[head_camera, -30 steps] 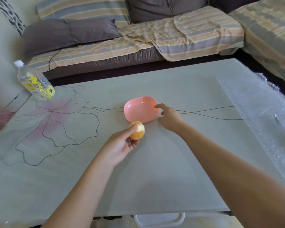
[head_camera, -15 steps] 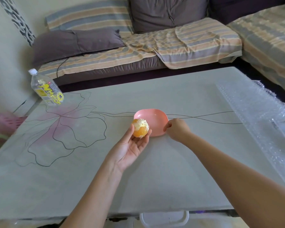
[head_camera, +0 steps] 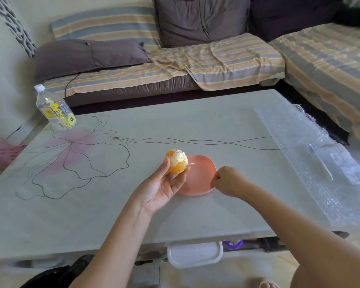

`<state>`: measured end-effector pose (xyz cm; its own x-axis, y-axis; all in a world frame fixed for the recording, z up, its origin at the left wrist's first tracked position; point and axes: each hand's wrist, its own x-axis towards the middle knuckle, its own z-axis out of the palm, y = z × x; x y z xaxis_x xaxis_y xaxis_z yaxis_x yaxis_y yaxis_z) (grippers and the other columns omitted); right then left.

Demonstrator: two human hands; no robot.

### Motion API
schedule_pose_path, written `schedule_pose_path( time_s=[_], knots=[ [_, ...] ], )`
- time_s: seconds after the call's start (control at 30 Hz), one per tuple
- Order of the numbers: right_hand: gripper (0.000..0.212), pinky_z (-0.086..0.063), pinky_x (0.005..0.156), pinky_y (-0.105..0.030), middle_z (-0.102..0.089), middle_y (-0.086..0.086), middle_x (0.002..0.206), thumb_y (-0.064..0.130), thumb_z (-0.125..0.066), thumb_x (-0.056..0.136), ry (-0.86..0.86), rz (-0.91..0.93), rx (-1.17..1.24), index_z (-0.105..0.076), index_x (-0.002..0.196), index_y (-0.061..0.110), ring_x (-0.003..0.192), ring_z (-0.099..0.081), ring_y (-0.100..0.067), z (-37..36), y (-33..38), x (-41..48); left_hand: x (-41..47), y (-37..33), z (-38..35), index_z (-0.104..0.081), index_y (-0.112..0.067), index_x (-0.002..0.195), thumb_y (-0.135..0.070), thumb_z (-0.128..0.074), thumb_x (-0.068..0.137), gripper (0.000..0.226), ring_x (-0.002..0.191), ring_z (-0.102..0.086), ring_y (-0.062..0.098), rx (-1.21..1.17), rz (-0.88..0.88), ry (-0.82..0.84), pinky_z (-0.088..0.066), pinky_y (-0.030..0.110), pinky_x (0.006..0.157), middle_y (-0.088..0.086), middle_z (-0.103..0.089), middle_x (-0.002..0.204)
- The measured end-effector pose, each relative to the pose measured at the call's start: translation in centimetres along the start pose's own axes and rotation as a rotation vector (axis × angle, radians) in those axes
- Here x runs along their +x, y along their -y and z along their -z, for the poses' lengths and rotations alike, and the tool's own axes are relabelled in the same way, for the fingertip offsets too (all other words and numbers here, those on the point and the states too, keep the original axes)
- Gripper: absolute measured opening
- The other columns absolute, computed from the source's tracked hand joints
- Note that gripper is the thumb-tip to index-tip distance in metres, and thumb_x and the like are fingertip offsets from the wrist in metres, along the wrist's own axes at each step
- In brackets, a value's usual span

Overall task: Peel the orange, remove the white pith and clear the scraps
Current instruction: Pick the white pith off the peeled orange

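The left hand [head_camera: 160,187], palm up, grips a peeled orange [head_camera: 177,166] between thumb and fingertips, holding it above the table [head_camera: 195,125] at the left edge of a pink plate [head_camera: 197,179]. White pith [head_camera: 176,157] clings to the fruit's top. The right hand [head_camera: 227,180] has its fingers curled at the plate's right rim, pinching it. A water bottle [head_camera: 54,109] stands at the far left corner, and bubble wrap [head_camera: 312,154] covers the table's right side.
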<state>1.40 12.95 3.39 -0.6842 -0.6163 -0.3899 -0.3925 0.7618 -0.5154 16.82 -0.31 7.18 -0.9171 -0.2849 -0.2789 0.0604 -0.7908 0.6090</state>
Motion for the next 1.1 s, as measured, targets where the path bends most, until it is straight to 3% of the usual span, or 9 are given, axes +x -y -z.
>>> schedule_pose_path(
  time_s=[0.1, 0.27, 0.37, 0.57, 0.63, 0.7, 0.77, 0.87, 1.1],
  knots=[
    [0.026, -0.033, 0.054, -0.025, -0.055, -0.007, 0.084, 0.012, -0.048, 0.086, 0.036, 0.004, -0.004, -0.063, 0.101, -0.004, 0.069, -0.043, -0.020, -0.1, -0.4, -1.3, -0.6, 0.4, 0.2, -0.072, 0.001, 0.098, -0.015, -0.097, 0.034, 0.071, 0.096, -0.069, 0.031, 0.012, -0.003, 0.024, -0.060, 0.033, 0.074, 0.018, -0.068, 0.109],
    [0.029, -0.035, 0.065, -0.026, -0.061, -0.023, 0.087, 0.015, -0.052, 0.083, 0.047, 0.018, 0.113, -0.062, 0.101, -0.006, 0.069, -0.043, -0.016, -0.1, -1.0, -1.7, -1.4, 0.7, 0.3, -0.073, 0.005, 0.096, -0.010, -0.097, 0.036, 0.066, 0.103, -0.067, 0.034, 0.020, 0.006, 0.060, -0.059, 0.035, 0.079, 0.021, -0.067, 0.112],
    [0.029, -0.038, 0.064, -0.026, -0.058, -0.003, 0.073, 0.010, -0.050, 0.080, 0.068, 0.041, 0.156, -0.066, 0.100, -0.003, 0.070, -0.047, -0.017, -0.1, -0.9, -1.9, -1.4, 0.7, 0.5, -0.073, 0.004, 0.097, -0.009, -0.097, 0.037, 0.067, 0.103, -0.066, 0.035, 0.003, 0.021, 0.044, -0.059, 0.036, 0.078, 0.020, -0.066, 0.114],
    [0.024, -0.046, 0.065, -0.021, -0.064, 0.000, 0.087, 0.013, -0.051, 0.086, 0.121, 0.110, 0.130, -0.062, 0.103, 0.025, 0.078, -0.064, -0.015, 0.1, -0.4, -2.8, -1.5, 1.0, 1.2, -0.072, -0.005, 0.101, -0.017, -0.098, 0.031, 0.076, 0.095, -0.070, 0.027, 0.085, 0.067, -0.027, -0.059, 0.034, 0.077, 0.015, -0.069, 0.108],
    [0.028, -0.047, 0.065, -0.022, -0.064, -0.001, 0.095, 0.016, -0.054, 0.086, 0.074, 0.130, 0.109, -0.060, 0.111, 0.027, 0.079, -0.065, -0.016, 0.4, -0.4, -3.4, -1.6, 1.2, 1.3, -0.077, -0.009, 0.093, -0.020, -0.099, 0.028, 0.069, 0.092, -0.071, 0.022, 0.134, 0.042, -0.031, -0.059, 0.030, 0.075, 0.010, -0.071, 0.103],
    [0.027, -0.046, 0.063, -0.020, -0.064, 0.005, 0.094, 0.020, -0.059, 0.086, -0.092, 0.205, 0.121, -0.061, 0.112, 0.026, 0.079, -0.063, -0.014, 0.8, 0.0, -4.7, -1.9, 1.4, 1.4, -0.076, -0.009, 0.095, -0.021, -0.098, 0.031, 0.069, 0.095, -0.069, 0.022, 0.180, 0.005, -0.015, -0.058, 0.029, 0.076, 0.010, -0.071, 0.106],
    [0.020, -0.045, 0.060, -0.013, -0.064, 0.012, 0.086, 0.023, -0.068, 0.083, -0.246, 0.334, 0.284, -0.067, 0.102, 0.027, 0.072, -0.060, -0.007, 1.3, 0.9, -6.8, -2.3, 1.6, 1.3, -0.069, -0.005, 0.108, -0.022, -0.098, 0.035, 0.081, 0.102, -0.066, 0.026, 0.246, -0.041, -0.004, -0.056, 0.029, 0.080, 0.015, -0.067, 0.113],
    [0.016, -0.048, 0.066, -0.011, -0.067, 0.012, 0.082, 0.022, -0.076, 0.076, -0.287, 0.492, 0.545, -0.071, 0.090, 0.026, 0.073, -0.063, -0.003, 1.3, 2.3, -10.4, -3.0, 2.0, 0.8, -0.061, -0.007, 0.113, -0.021, -0.097, 0.035, 0.088, 0.097, -0.067, 0.023, 0.337, -0.151, -0.022, -0.056, 0.030, 0.082, 0.012, -0.069, 0.107],
    [0.017, -0.048, 0.066, -0.008, -0.073, 0.008, 0.078, 0.020, -0.078, 0.072, -0.247, 0.429, 0.841, -0.073, 0.087, 0.027, 0.073, -0.069, -0.004, -0.3, 3.1, -13.0, -4.5, 2.9, -1.1, -0.062, -0.015, 0.115, 0.002, -0.084, 0.059, 0.063, 0.096, -0.067, 0.013, 0.724, -0.431, -0.111, -0.053, 0.023, 0.081, -0.007, -0.070, 0.103]
  ],
)
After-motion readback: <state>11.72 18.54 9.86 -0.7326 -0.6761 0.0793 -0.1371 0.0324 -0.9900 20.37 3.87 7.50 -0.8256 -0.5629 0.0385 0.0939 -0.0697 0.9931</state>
